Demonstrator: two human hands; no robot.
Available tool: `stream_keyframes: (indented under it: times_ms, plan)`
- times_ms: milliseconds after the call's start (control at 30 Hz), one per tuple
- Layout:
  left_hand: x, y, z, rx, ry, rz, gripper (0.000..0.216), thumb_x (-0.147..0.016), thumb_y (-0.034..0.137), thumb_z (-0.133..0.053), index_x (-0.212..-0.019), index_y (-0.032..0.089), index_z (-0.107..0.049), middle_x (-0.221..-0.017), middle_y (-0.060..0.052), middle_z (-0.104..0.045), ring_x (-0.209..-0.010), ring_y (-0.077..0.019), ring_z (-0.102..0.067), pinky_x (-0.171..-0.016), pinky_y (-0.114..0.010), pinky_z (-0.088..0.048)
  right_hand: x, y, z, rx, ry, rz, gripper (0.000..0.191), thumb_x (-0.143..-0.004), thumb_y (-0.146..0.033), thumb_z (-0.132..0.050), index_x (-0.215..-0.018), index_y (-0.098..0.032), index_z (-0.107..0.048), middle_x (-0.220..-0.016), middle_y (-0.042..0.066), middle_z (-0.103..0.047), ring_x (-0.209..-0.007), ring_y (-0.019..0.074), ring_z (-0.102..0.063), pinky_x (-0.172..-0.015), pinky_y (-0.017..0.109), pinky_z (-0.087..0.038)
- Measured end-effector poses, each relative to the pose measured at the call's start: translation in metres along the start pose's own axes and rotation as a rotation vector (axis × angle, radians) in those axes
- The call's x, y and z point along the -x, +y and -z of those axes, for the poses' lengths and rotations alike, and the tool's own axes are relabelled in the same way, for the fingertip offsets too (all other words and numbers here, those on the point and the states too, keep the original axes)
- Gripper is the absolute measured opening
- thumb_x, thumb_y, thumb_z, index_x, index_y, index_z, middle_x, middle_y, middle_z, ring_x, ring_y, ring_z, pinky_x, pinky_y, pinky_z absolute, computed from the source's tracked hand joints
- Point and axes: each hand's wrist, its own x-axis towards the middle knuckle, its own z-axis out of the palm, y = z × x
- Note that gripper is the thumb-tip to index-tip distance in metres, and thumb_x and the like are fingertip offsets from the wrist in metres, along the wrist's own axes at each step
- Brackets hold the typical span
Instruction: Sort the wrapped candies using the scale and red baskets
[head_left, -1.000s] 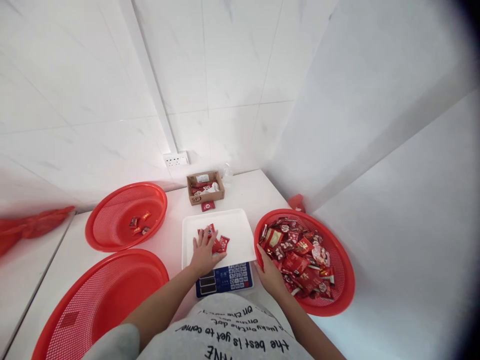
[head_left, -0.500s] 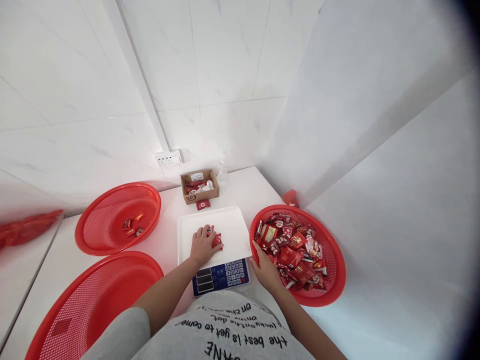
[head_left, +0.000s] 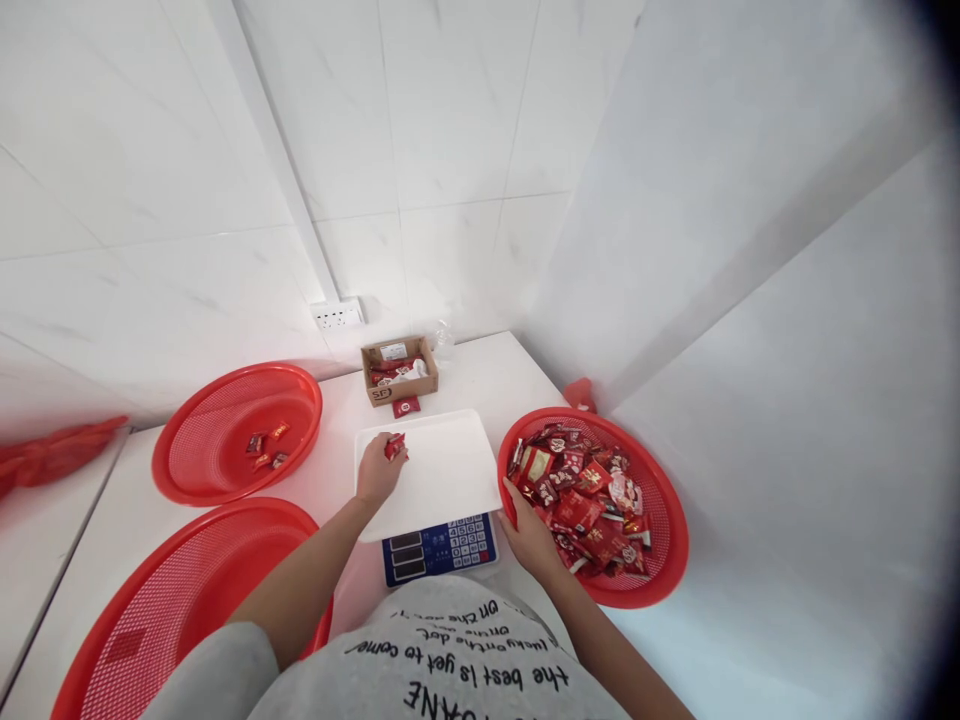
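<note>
Red wrapped candies (head_left: 394,446) are gripped in the fingers of my left hand (head_left: 380,470), over the left side of the white tray (head_left: 439,475). The tray sits on top of a blue digital scale (head_left: 439,550) whose keypad shows along its near edge. My right hand (head_left: 527,530) is closed on the left rim of a red plastic basket (head_left: 675,540). Inside that basket lies a heap of red wrapped sweets and packets (head_left: 581,510).
A small cardboard box (head_left: 399,372) holding red packets stands near the wall, with one red packet (head_left: 406,407) before it. Beside it is a clear plastic bottle (head_left: 443,340). Two more red baskets stand left: the far one (head_left: 169,470) holds several candies, the near one (head_left: 97,650) is closer to me.
My left hand has picked the red candies up off the middle of the tray and moved left with them. My right hand stays on the basket rim.
</note>
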Motion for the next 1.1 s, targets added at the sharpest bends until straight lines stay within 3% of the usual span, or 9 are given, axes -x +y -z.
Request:
stream_keyframes:
  times_ms: [167,300,467,567,667,767,933,1033,1100]
  plan:
    - [0.031,-0.015,0.064,0.253,0.249,0.178,0.026,-0.073,0.039,-0.057,-0.087,0.018,-0.052,-0.076,-0.001,-0.061,-0.071,-0.0155,-0.058,-0.069,-0.029,-0.047,-0.001,0.004,-0.001,-0.005,-0.009,-0.005,0.057,-0.084,-0.029,-0.039,-0.139,-0.022,-0.026,-0.134,0.007,-0.045,-0.125,0.0202,-0.039,-0.101,0.037,-0.033]
    - [0.07,-0.046,0.103,0.214,0.348,0.385,0.032,-0.067,0.042,-0.06,-0.089,0.019,-0.053,-0.077,-0.001,-0.063,-0.073,-0.0177,-0.06,-0.069,-0.031,-0.047,-0.001,0.005,-0.002,-0.027,-0.002,0.012,0.057,-0.083,-0.029,-0.04,-0.138,-0.022,-0.027,-0.134,0.007,-0.045,-0.125,0.0203,-0.04,-0.102,0.037,-0.033]
    - [0.113,-0.097,0.109,-0.03,0.247,0.531,0.035,-0.068,0.048,-0.054,-0.086,0.018,-0.054,-0.073,-0.003,-0.06,-0.068,-0.0218,-0.058,-0.063,-0.034,-0.047,0.0,0.004,-0.001,-0.032,-0.01,0.005,0.057,-0.083,-0.03,-0.039,-0.138,-0.021,-0.027,-0.138,0.007,-0.041,-0.126,0.0205,-0.038,-0.103,0.038,-0.032]
    - [0.126,-0.119,0.098,-0.155,0.145,0.521,0.046,-0.071,0.05,-0.049,-0.1,0.014,-0.053,-0.091,-0.011,-0.061,-0.086,-0.0277,-0.059,-0.072,-0.039,-0.048,-0.001,0.004,-0.001,-0.027,-0.016,0.001,0.057,-0.083,-0.03,-0.039,-0.138,-0.02,-0.028,-0.139,0.008,-0.039,-0.126,0.0208,-0.038,-0.103,0.038,-0.032]
    - [0.124,-0.127,0.089,-0.272,0.187,0.436,0.062,-0.074,0.048,-0.047,-0.121,0.007,-0.042,-0.123,-0.022,-0.048,-0.118,-0.032,-0.043,-0.09,-0.042,-0.041,-0.001,0.006,-0.002,-0.027,-0.012,0.005,0.057,-0.083,-0.031,-0.039,-0.138,-0.02,-0.028,-0.137,0.008,-0.042,-0.126,0.0206,-0.038,-0.103,0.038,-0.032]
    - [0.109,-0.125,0.087,-0.428,0.188,0.324,0.063,-0.078,0.037,-0.047,-0.132,0.008,-0.032,-0.141,-0.022,-0.028,-0.132,-0.0326,-0.023,-0.101,-0.046,-0.029,-0.001,0.007,-0.003,-0.028,-0.009,0.005,0.057,-0.083,-0.032,-0.039,-0.138,-0.02,-0.028,-0.135,0.008,-0.043,-0.125,0.0203,-0.039,-0.103,0.038,-0.032]
    - [0.074,-0.128,0.098,-0.684,-0.1,0.195,0.069,-0.071,0.014,-0.05,-0.137,0.019,-0.031,-0.146,-0.015,-0.022,-0.135,-0.0343,-0.012,-0.103,-0.054,-0.02,-0.002,0.009,-0.004,-0.036,0.0,0.015,0.057,-0.083,-0.032,-0.039,-0.137,-0.02,-0.028,-0.136,0.008,-0.043,-0.126,0.0192,-0.038,-0.103,0.037,-0.031]
    - [0.058,-0.14,0.108,-0.758,-0.253,0.127,0.063,-0.069,0.014,-0.056,-0.13,0.024,-0.043,-0.147,-0.014,-0.021,-0.134,-0.0351,-0.016,-0.103,-0.054,-0.019,-0.003,0.009,-0.005,-0.026,-0.006,0.002,0.056,-0.083,-0.032,-0.038,-0.137,-0.019,-0.029,-0.136,0.008,-0.042,-0.126,0.0194,-0.037,-0.102,0.037,-0.033]
    - [0.05,-0.15,0.117,-0.765,-0.311,0.091,0.053,-0.07,0.019,-0.058,-0.123,0.025,-0.051,-0.144,-0.014,-0.028,-0.131,-0.0336,-0.027,-0.103,-0.05,-0.021,-0.003,0.01,-0.005,-0.02,-0.008,-0.004,0.056,-0.083,-0.031,-0.038,-0.137,-0.019,-0.03,-0.136,0.008,-0.042,-0.126,0.0196,-0.038,-0.102,0.036,-0.033]
